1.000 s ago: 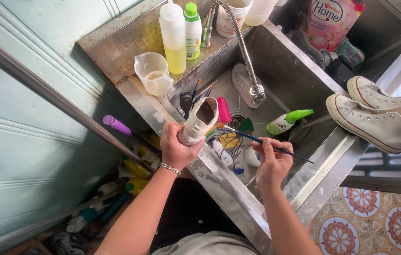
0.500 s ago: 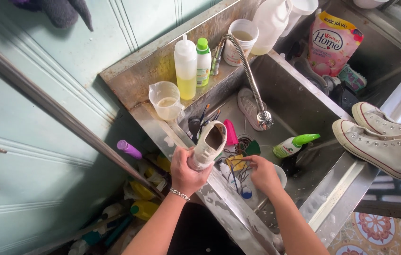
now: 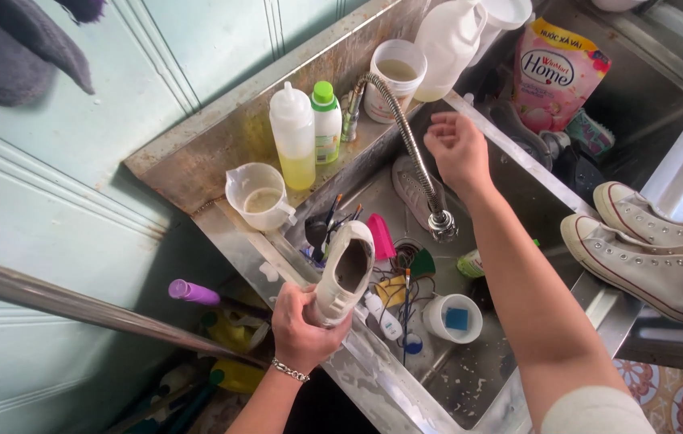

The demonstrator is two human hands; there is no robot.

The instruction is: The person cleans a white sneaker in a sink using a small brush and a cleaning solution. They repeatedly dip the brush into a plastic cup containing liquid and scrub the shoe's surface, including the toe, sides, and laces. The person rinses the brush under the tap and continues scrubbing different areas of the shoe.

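the right hand (image 3: 458, 149) no longer holds the thin brush it had a second ago; it has lifted out of the sink (image 3: 518, 193) and reached up toward the flexible metal faucet hose (image 3: 406, 133). the brush now seems to lie among the tools at the bottom of the basin, though which one it is cannot be told. judged from this, scrubbing has paused and the person looks to be turning to the water.

the left hand (image 3: 301, 325) is clamped around the heel end of a white shoe (image 3: 345, 273), fingers wrapped tight, holding it tilted over the near rim of the sink with its opening facing up. the right hand is empty, fingers loosely spread and slightly curled, hovering just beside the hose and not clearly touching it.

below the shoe lie brushes, a pink scraper (image 3: 380, 237) and a small white tub (image 3: 452, 317). a squeeze bottle of yellow liquid (image 3: 293, 137) and a measuring cup (image 3: 257, 197) stand on the sink ledge. a pair of white sneakers (image 3: 655, 249) rests on the right edge.
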